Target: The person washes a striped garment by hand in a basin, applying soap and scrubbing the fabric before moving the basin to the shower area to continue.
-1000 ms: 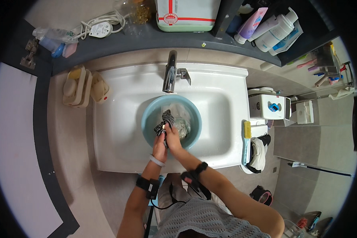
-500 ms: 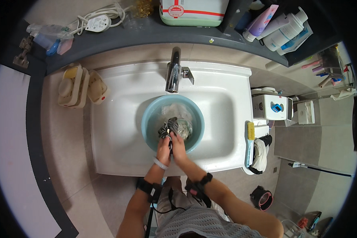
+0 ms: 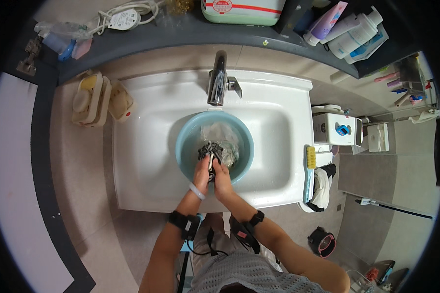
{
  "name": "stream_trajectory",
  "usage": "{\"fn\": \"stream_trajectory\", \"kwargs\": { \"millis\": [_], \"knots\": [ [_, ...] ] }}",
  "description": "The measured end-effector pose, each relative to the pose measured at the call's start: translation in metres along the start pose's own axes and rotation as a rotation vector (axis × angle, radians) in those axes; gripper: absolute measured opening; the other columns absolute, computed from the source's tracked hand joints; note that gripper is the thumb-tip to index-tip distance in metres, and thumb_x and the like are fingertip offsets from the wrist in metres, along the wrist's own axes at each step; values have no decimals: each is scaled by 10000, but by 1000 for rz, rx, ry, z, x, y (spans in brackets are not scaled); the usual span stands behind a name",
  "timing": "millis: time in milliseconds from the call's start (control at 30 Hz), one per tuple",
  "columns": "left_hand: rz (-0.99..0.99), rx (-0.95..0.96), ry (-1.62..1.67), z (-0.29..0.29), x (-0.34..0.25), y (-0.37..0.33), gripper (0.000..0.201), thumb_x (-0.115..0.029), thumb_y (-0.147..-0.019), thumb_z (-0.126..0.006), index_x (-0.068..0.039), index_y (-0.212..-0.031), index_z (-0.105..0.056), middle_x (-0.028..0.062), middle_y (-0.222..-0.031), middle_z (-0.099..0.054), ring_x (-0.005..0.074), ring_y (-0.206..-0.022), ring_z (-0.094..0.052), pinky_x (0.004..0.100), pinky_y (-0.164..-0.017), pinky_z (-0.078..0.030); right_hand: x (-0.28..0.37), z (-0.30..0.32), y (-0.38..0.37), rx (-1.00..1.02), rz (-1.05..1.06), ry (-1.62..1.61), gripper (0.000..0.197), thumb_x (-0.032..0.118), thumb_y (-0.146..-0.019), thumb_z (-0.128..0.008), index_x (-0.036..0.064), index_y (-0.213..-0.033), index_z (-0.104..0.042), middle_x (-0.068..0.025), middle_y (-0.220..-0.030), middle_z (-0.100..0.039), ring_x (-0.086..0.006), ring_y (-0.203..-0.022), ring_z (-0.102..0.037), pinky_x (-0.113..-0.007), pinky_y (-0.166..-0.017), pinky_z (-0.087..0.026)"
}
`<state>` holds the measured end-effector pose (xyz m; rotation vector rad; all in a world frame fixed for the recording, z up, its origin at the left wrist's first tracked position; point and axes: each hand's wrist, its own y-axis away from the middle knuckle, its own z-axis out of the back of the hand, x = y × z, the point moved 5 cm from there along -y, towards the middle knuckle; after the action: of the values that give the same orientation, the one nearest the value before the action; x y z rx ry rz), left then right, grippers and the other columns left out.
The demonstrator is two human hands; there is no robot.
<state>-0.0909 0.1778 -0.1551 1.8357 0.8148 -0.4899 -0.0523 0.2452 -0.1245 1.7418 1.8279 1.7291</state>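
Observation:
A light-blue round basin [image 3: 250,149] stands in the white sink, below the chrome faucet [image 3: 217,83]. Over the basin, a bunched black-and-white striped cloth [image 3: 209,148] is squeezed between my two hands. My left hand [image 3: 201,171] closes on it from the left, my right hand [image 3: 222,177] from the right, palms facing each other. Pale, wet, crumpled fabric [image 3: 221,132] lies in the basin just beyond the cloth. My fingers partly cover the cloth, and its lower end shows between my wrists.
The sink's white rim [image 3: 146,202] runs around the basin. Cream soap boxes [image 3: 90,100] stand at its left, and a yellow-bristled brush [image 3: 309,171] rests on the right edge. Overhead, a dark shelf [image 3: 171,41] carries bottles, a cable and a box.
My hands have shifted slightly on the striped cloth, which looks more gathered and rounder between them. The whole view has moved a little; the pale fabric stays in the basin.

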Motion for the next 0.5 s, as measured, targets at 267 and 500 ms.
{"fn": "stream_trajectory", "kwargs": {
  "millis": [267, 500],
  "knots": [
    [-179, -19, -194, -26, 14, 40, 310, -251, -913, -460, 18, -1026, -567, 104, -972, -592, 190, -905, -539, 309, -803, -410, 26, 12, -36, 25, 162, -48, 378, 368, -924, -468, 2, -986, -537, -64, -821, -576, -134, -692, -543, -271, -618, -457],
    [-203, 14, -331, -2, -4, 10, 364, -327, -910, -449, 11, -964, -573, 78, -928, -593, 173, -827, -540, 291, -731, -423, 8, 0, 7, 60, 76, 51, 366, 345, -926, -478, 15, -1069, -542, -46, -947, -586, -122, -862, -523, -260, -742, -435]
  ]
}}
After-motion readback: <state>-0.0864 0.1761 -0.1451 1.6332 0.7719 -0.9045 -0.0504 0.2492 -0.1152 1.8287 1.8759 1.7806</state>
